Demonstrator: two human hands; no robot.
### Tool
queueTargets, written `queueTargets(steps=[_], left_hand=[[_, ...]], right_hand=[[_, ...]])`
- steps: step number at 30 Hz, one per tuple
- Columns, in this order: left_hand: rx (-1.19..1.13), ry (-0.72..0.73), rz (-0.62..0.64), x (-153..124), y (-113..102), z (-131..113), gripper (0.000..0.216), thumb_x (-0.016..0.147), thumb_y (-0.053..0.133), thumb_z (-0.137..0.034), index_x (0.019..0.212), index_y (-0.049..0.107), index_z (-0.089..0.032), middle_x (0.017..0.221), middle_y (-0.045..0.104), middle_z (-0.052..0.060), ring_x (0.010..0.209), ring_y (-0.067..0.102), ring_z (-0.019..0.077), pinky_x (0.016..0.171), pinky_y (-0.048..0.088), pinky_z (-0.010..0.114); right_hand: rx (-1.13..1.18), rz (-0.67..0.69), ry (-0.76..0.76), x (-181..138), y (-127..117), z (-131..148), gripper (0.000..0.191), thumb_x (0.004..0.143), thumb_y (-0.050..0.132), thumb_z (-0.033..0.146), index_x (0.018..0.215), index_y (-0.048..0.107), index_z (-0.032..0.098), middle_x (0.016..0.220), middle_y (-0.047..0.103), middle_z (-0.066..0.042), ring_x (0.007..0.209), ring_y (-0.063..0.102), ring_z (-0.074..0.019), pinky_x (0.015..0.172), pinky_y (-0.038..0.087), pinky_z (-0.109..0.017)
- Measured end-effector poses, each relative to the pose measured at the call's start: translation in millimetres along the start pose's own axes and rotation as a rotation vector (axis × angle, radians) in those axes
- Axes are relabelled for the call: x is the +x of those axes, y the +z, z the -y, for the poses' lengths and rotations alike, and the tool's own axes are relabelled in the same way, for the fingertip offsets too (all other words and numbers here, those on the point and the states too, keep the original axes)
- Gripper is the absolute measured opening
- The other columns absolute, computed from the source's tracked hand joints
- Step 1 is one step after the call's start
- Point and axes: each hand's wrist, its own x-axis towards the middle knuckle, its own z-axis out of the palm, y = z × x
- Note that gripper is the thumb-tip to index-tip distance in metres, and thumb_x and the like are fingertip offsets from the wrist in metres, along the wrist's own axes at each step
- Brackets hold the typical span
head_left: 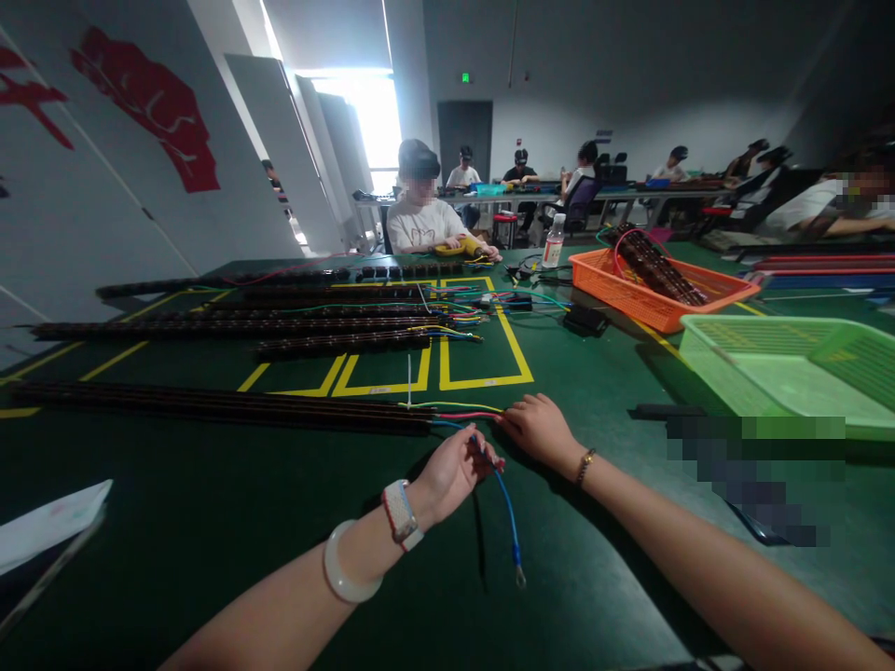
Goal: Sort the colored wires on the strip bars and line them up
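Note:
A long black strip lies across the green table in front of me, with green, red and blue wires coming out of its right end. My left hand is closed in a pinch on the blue wire, which trails down to a metal terminal at its end. My right hand rests just right of the strip's end, fingers curled on the wires there.
More black strips with coloured wires lie farther back inside yellow floor-tape markings. An orange basket and a green basket stand at the right. A person sits across the table; others work at far tables. White paper lies at the left.

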Motion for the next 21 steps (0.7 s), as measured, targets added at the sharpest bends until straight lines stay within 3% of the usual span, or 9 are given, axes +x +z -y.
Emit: queueTargets(steps=[6,11,17,21], left_hand=[[-0.004,-0.010,0.008,-2,1,-1,0.025,0.089,0.044,-0.027,0.070,0.053,-0.015,0.066,0.058,0.004,0.067,0.059,0.0150,0.078,0.047,0.032],[0.015,-0.011,0.013,-1,0,-2,0.025,0.090,0.043,-0.028,0.074,0.055,-0.013,0.070,0.061,0.006,0.071,0.062,0.0167,0.078,0.047,0.032],[-0.001,-0.015,0.018,2,-2,1,0.028,0.090,0.042,-0.030,0.074,0.057,-0.012,0.074,0.062,0.008,0.070,0.060,0.0149,0.073,0.046,0.028],[-0.006,0.011,0.019,4,-4,3,0.028,0.091,0.041,-0.029,0.075,0.057,-0.013,0.079,0.063,0.010,0.076,0.060,0.0160,0.077,0.045,0.029]], right_hand=[[0.081,0.041,0.044,-9,-2,-3,0.048,0.093,0.039,0.049,0.065,0.063,0.018,0.066,0.064,-0.006,0.066,0.051,-0.0161,0.061,0.027,-0.028],[0.541,0.116,0.068,-15,-19,-6,0.059,0.091,0.034,0.056,0.053,0.054,0.016,0.052,0.055,-0.001,0.051,0.047,-0.0106,0.056,0.032,-0.023],[0.868,0.427,-0.080,-20,-38,2,0.060,0.088,0.038,0.060,0.056,0.059,0.013,0.050,0.053,0.000,0.047,0.046,-0.0078,0.050,0.034,-0.020],[0.916,0.635,-0.024,-23,-39,12,0.051,0.085,0.045,0.058,0.066,0.061,0.013,0.051,0.053,0.002,0.043,0.044,-0.0064,0.042,0.031,-0.018]])
